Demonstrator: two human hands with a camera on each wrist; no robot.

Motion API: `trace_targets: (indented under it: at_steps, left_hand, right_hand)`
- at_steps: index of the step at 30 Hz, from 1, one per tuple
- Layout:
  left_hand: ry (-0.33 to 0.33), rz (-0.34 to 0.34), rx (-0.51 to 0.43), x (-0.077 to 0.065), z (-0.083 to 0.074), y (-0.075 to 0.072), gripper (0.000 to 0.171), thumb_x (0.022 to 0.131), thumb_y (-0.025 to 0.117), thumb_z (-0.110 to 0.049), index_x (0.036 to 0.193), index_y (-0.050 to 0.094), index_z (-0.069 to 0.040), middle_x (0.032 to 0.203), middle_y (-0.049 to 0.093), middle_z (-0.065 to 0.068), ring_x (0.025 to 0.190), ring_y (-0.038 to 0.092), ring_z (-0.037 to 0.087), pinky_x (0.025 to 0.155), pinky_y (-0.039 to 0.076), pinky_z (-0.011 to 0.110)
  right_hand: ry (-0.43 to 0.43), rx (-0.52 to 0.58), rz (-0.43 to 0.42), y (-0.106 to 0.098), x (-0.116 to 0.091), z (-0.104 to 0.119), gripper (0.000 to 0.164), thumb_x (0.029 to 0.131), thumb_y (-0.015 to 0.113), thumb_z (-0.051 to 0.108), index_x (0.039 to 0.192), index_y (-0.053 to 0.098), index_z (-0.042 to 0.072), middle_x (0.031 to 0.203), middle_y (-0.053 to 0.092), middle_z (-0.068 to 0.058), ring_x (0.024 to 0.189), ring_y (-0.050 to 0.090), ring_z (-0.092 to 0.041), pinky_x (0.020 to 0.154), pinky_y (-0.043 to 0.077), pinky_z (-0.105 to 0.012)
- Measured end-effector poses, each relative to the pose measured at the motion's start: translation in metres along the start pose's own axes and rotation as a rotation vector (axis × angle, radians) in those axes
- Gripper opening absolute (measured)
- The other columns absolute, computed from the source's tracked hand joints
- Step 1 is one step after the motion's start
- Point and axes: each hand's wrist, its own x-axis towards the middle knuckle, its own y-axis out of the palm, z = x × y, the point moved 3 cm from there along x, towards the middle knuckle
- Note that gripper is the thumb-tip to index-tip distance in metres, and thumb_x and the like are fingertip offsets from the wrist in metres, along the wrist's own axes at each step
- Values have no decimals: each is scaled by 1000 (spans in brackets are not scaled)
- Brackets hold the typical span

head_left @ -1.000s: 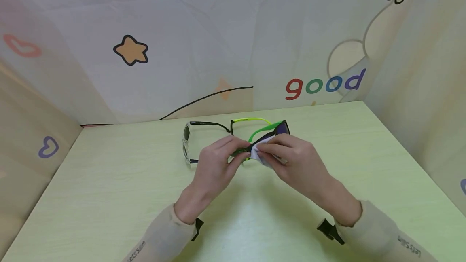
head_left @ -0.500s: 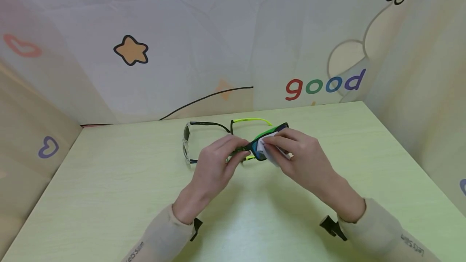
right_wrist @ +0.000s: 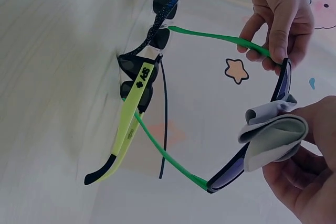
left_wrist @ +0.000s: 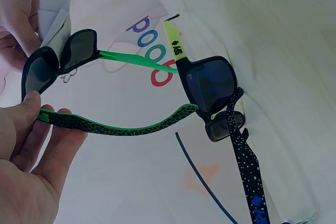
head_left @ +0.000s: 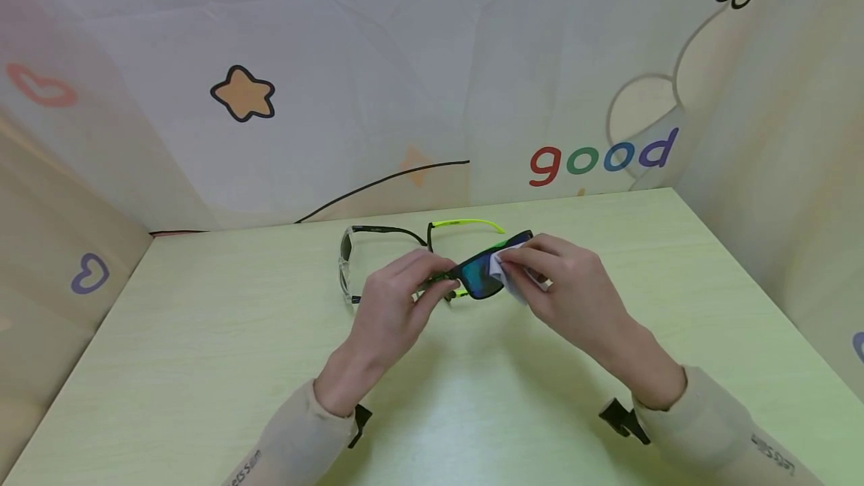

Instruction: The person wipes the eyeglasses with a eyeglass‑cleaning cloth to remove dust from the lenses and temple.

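Black-framed sunglasses [head_left: 478, 281] with green temples and blue mirrored lenses are held up above the table, front tilted toward the head camera. My left hand [head_left: 397, 297] pinches them at one hinge, thumb and fingers on the patterned temple [left_wrist: 105, 128]. With thumb and fingertips my right hand [head_left: 574, 285] pinches a folded pale grey cloth [right_wrist: 275, 137] against the front near the bridge. In the head view the cloth and fingers cover much of the farther lens. The right wrist view shows the cloth bunched over the frame's middle.
Behind the hands on the table [head_left: 223, 336] stand clear-framed sunglasses [head_left: 343, 276] with dark temples. Beside them are black sunglasses with yellow temples [head_left: 469, 222], partly hidden by my hands. A printed curtain [head_left: 378, 81] rises at the table's back edge.
My right hand and the cloth have slid right along the sunglasses, away from my left hand, uncovering the nearer lens. The sunglasses have turned so their front shows more.
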Motion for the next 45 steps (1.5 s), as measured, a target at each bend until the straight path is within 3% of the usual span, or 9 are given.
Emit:
trace_targets:
  at_steps: [6,14,20,26,29,39,45]
  left_hand:
    - [1,1,1,-1,1,1,11,91,78,-2,101,73,-2,94,71,3,80,69,10,73,57,15]
    - [29,8,14,-1,0,4,11,90,79,-2,99,73,-2,92,71,4,78,68,10,71,57,16]
    - [53,23,34,-1,-1,6,13,89,80,-3,99,73,-1,94,72,5,80,70,13,71,58,19]
    - [61,29,50,-3,-1,6,12,89,80,-3,100,74,-3,95,72,4,80,69,12,68,57,21]
    - [56,38,45,-3,-1,6,11,90,79,-3,100,74,-3,96,72,3,81,68,12,68,59,26]
    - [50,49,38,-5,-1,1,10,91,78,-3,100,73,-5,94,71,0,82,66,8,69,59,27]
    - [46,53,14,-7,1,-1,11,90,79,-3,100,73,-5,93,70,-1,81,65,8,68,60,30]
  right_hand:
    - [-40,29,8,2,-1,2,20,78,87,-3,96,80,2,88,71,-6,72,65,-13,57,58,-27]
    - [-133,41,-7,6,-1,13,23,75,90,2,96,81,5,91,71,-3,73,66,-15,59,59,-29]
    - [-147,39,-4,9,-1,19,25,75,91,3,97,80,5,92,71,-3,77,68,-16,65,61,-32]
    - [-156,26,-42,11,0,20,23,75,90,3,95,80,5,90,71,-3,73,67,-16,61,59,-29]
    - [-146,27,-51,11,0,19,21,76,90,3,95,80,5,90,72,-3,72,67,-15,58,57,-28]
    - [-85,23,-52,9,1,15,20,78,89,3,95,80,5,87,71,-3,70,64,-12,54,55,-22]
    - [-59,10,-50,7,0,11,21,79,89,3,97,80,4,88,72,-5,71,65,-14,52,57,-27]
